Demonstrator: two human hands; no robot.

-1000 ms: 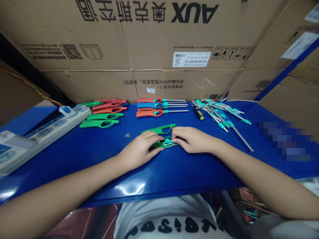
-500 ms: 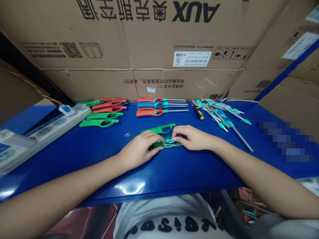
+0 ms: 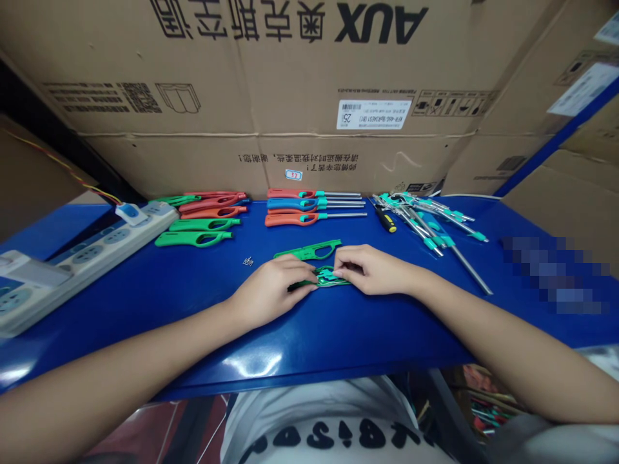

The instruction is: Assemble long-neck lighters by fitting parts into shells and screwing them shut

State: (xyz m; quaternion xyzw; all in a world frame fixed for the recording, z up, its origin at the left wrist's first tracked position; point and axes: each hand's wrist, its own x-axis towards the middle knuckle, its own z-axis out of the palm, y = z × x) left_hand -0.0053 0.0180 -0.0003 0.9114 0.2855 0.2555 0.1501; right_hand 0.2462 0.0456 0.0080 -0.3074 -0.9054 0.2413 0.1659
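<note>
A green lighter housing half (image 3: 333,283) lies open side up on the blue table, with a teal insert (image 3: 325,275) and thin pale wire inside it. My left hand (image 3: 273,287) grips the housing's left end between thumb and fingers, covering that end. At the right end, my right hand (image 3: 372,269) has its thumb and fingers pinched together at the teal insert; what lies between the fingertips is hidden. Just beyond both hands rests a matching green housing half (image 3: 309,250). A small heap of screws (image 3: 248,261) lies left of it.
Green lighter housings (image 3: 193,240) and red ones (image 3: 213,203) lie back left, beside a white power strip (image 3: 91,258). Lighters with metal tubes (image 3: 293,220) lie back centre. A screwdriver (image 3: 385,219) and several teal-and-metal tube assemblies (image 3: 438,225) lie back right. A cardboard wall (image 3: 300,116) stands behind.
My right fingertips have shifted slightly over the insert. The pale wire along the housing's near edge stands out less than before. My left hand stays on the housing's left end.
</note>
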